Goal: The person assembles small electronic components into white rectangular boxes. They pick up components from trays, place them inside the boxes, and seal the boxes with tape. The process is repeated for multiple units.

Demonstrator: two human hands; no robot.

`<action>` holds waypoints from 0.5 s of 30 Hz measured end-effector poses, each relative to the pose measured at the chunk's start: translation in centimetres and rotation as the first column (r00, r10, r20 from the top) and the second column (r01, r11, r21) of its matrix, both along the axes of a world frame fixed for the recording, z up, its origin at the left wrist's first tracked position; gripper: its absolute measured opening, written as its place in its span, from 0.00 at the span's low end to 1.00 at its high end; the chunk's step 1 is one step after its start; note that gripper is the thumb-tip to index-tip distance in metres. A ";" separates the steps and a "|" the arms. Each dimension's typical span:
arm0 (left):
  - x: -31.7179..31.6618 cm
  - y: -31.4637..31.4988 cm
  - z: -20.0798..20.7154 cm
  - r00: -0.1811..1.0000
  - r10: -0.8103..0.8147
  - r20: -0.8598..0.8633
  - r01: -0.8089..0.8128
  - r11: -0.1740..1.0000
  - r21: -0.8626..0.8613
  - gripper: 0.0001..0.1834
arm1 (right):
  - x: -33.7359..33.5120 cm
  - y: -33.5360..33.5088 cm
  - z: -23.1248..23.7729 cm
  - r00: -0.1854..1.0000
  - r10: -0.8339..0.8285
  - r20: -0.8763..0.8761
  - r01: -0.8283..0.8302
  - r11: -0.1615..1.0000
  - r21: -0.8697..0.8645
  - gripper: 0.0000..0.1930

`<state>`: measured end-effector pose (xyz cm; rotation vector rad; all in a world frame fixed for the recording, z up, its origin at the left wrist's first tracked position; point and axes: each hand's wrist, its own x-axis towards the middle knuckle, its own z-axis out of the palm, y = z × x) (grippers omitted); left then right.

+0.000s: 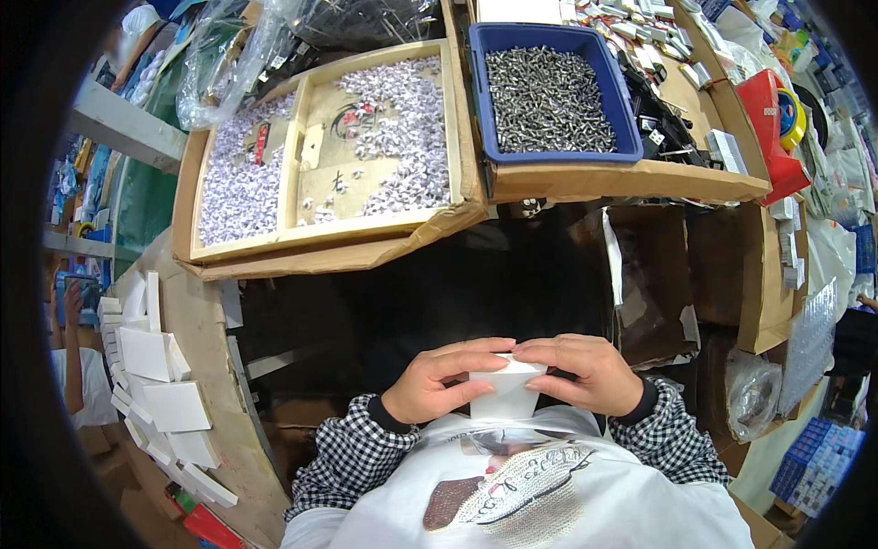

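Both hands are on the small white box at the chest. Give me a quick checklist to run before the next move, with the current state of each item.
1. Left hand on the small white box: ok, fingers wrap its left side.
2. Right hand on the box: ok, fingers press its top flap.
3. Flap fully closed: cannot tell, fingers cover it.
4. Box contents: cannot tell.
5. Blue bin of screws stocked: ok.
6. Stack of white boxes at the left: ok, in view.

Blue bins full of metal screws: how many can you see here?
1. The blue bin of screws sits at top centre on a cardboard box, right of the wooden tray. Others may be hidden.
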<state>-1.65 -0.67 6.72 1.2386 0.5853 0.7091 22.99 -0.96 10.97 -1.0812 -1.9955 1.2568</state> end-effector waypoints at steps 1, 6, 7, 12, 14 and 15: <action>0.1 0.1 -0.2 1.000 -0.001 0.001 0.001 1.000 -0.011 0.18 | -0.1 0.0 -0.3 1.000 -0.020 -0.003 0.020 1.000 -0.011 0.17; 0.0 -0.2 -0.7 1.000 -0.007 0.013 0.008 0.999 -0.054 0.17 | -0.1 -0.5 -0.8 0.999 -0.050 -0.009 0.050 0.999 0.012 0.16; -0.1 -0.2 -0.7 1.000 -0.022 0.016 0.023 0.997 -0.073 0.17 | -0.2 -0.5 -0.7 0.998 -0.058 -0.010 0.058 0.998 0.010 0.15; 1.8 -1.2 -1.2 0.985 0.038 0.169 -0.037 0.999 -0.011 0.17 | -0.9 -1.0 -0.6 0.990 -0.100 0.103 0.092 0.992 0.082 0.13; 2.1 -1.4 -1.2 0.984 0.077 0.161 -0.066 0.995 -0.071 0.17 | -0.9 -1.0 -0.9 0.992 -0.121 0.043 0.116 0.988 0.097 0.13; 2.2 -1.5 -1.1 0.982 0.095 0.160 -0.083 0.993 -0.079 0.17 | -0.9 -1.0 -1.1 0.992 -0.121 0.030 0.117 0.989 0.090 0.13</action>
